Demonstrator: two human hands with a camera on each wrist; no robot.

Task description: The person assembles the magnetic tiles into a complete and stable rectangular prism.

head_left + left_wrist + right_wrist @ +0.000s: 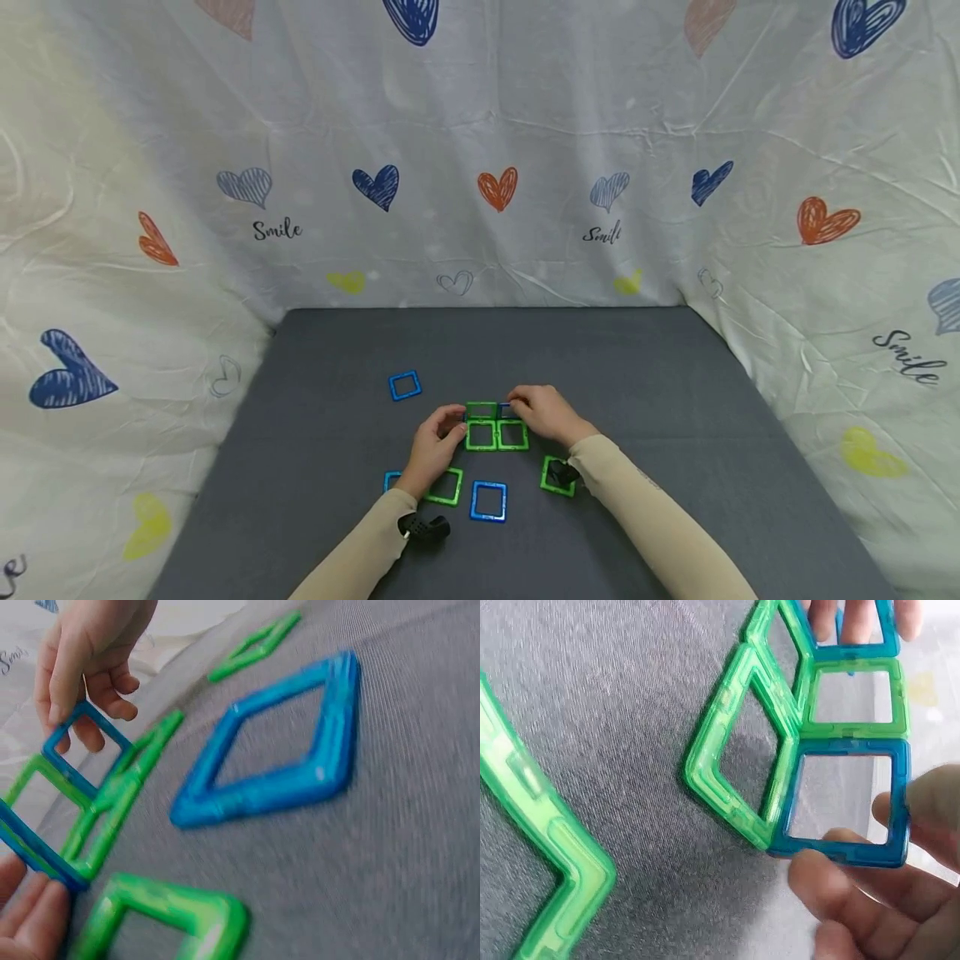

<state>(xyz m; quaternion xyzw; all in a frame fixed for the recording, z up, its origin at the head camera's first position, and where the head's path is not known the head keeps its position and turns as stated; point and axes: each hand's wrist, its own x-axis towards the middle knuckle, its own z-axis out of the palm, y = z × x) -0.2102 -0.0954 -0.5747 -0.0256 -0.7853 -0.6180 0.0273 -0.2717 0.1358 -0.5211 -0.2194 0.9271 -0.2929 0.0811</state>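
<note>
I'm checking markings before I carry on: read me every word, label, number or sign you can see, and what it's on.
"Smile": white heart-printed fabric backdrop, head view, left of centre.
"Smil": backdrop, right of centre; last letter unclear.
"Smile": backdrop, far right.
"e": backdrop, lower left edge; rest cut off.
"Smi": backdrop, left wrist view; blurred.
Green square plastic frames, blue square plastic frames: nothing readable.

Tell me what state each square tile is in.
Right raised blue tile: upright, in right hand
Middle raised green tile: upright
Left raised blue tile: upright, in left hand
Adjoining green pair: lying flat
Far blue tile: flat, loose
Near blue tile: flat, loose
Right green tile: flat, loose
Left green tile: flat, loose
Leftmost blue tile: partly hidden
</note>
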